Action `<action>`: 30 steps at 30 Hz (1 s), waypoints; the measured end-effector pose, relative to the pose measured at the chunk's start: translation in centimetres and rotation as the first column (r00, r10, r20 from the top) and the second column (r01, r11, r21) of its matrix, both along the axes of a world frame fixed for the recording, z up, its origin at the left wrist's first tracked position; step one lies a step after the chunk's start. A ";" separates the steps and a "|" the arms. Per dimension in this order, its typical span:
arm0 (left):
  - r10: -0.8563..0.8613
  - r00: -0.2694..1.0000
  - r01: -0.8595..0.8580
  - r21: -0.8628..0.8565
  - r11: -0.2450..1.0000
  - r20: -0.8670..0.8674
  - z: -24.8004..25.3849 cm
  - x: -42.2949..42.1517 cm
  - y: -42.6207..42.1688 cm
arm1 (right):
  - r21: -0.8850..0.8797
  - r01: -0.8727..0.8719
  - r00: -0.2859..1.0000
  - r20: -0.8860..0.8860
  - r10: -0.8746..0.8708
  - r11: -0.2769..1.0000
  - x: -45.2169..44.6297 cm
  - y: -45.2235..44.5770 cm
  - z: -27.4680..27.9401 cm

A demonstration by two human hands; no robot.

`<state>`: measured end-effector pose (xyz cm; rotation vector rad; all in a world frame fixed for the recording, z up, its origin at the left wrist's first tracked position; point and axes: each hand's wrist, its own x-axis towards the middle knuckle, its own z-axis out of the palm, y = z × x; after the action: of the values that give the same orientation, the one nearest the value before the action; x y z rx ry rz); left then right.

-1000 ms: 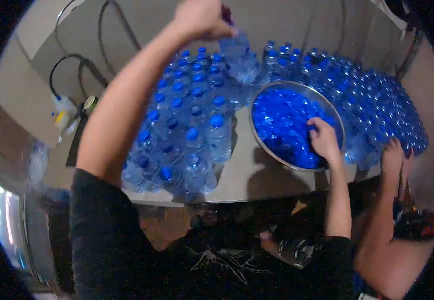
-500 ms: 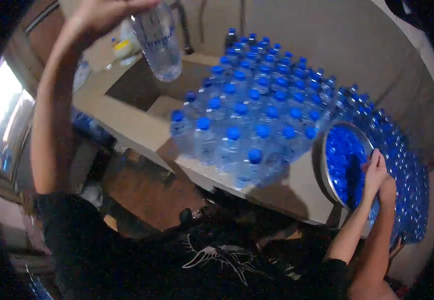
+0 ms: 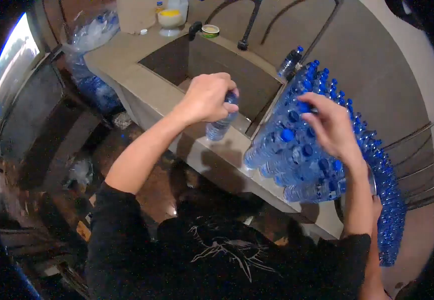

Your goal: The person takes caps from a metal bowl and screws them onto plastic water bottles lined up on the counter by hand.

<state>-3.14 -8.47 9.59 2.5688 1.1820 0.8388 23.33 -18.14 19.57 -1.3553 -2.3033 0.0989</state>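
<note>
- At 10 o'clock, a transparent plastic bag (image 3: 96,39) lies beside the desk (image 3: 127,70); some blue pieces show through it, but they are too blurred to name.
- At 11 o'clock stands a pale container with a yellow top (image 3: 171,19); its inside cannot be told.
- Near the centre, the left hand (image 3: 207,97) has its fingers closed around the upper part of a transparent plastic bottle (image 3: 218,129). The bottle goes down toward 6 o'clock from these fingers, its long axis almost upright with a slight tilt. From the right hand it lies toward 9 o'clock, well apart, so the left hand is the nearer one. Whether its base touches the desk, I cannot tell.
- Just behind this bottle opens the sink (image 3: 237,62), partly hidden by the left hand.
- At 3 o'clock from the held bottle, many blue-capped bottles (image 3: 297,157) stand close together.
- Over them, the right hand (image 3: 332,120) has thumb and forefinger curved, partly apart. A blue cap (image 3: 303,107) shows at the fingertips; whether it is gripped, I cannot tell.
</note>
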 end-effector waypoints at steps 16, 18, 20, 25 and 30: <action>-0.231 0.689 0.577 -0.326 0.749 0.687 -9.0 1.8 4.6 | -0.323 -0.326 0.850 0.311 0.425 0.888 -10.9 10.2 -2.3; -0.233 0.661 0.593 -0.307 0.744 0.714 -8.6 2.0 4.3 | -0.347 -0.306 0.835 0.349 0.425 0.886 -10.5 10.8 -2.4; -0.204 0.595 0.603 -0.264 0.753 0.778 -7.6 1.8 3.7 | -0.352 -0.323 0.809 0.380 0.449 0.879 -10.1 11.0 -2.1; -0.223 0.736 0.492 -0.279 0.824 0.640 -8.8 2.1 4.3 | -0.384 -0.240 0.859 0.344 0.379 0.892 -11.1 11.0 -2.5; -0.202 0.713 0.546 -0.351 0.761 0.672 -8.5 2.4 3.9 | -0.322 -0.369 0.858 0.242 0.452 0.872 -10.4 9.8 -1.0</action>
<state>-0.79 -4.61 1.08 1.7734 0.5219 0.9483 12.96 -8.35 18.56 -1.0172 -2.9155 0.3685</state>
